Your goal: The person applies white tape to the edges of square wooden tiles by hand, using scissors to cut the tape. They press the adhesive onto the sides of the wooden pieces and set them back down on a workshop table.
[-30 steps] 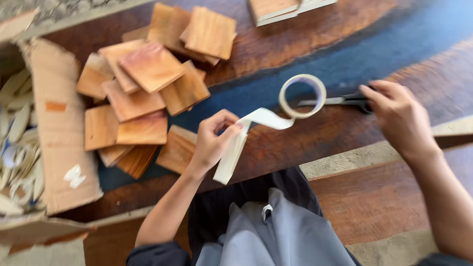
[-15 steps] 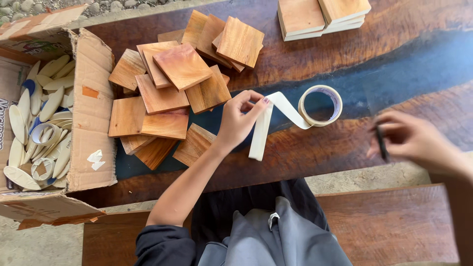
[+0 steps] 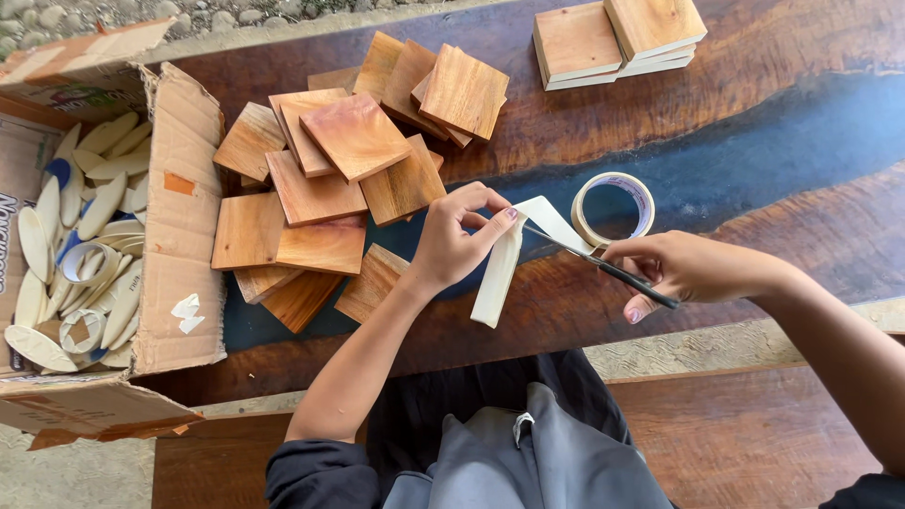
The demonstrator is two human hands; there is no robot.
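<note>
Pale masking tape strip is pinched in the left hand, its free end hanging toward the near table edge. Half a second ago the right hand was apart from it; now it is clenched on scissors whose blades meet the strip near the tape roll. Cutting appears under way. Beyond, loose wooden squares crowd the left; the dark resin band offers room rightward. Stacked blocks sit farthest.

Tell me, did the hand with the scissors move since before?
Yes. The right hand has come in toward the tape roll on the table. Its scissors now reach the tape strip held by the left hand.
</note>
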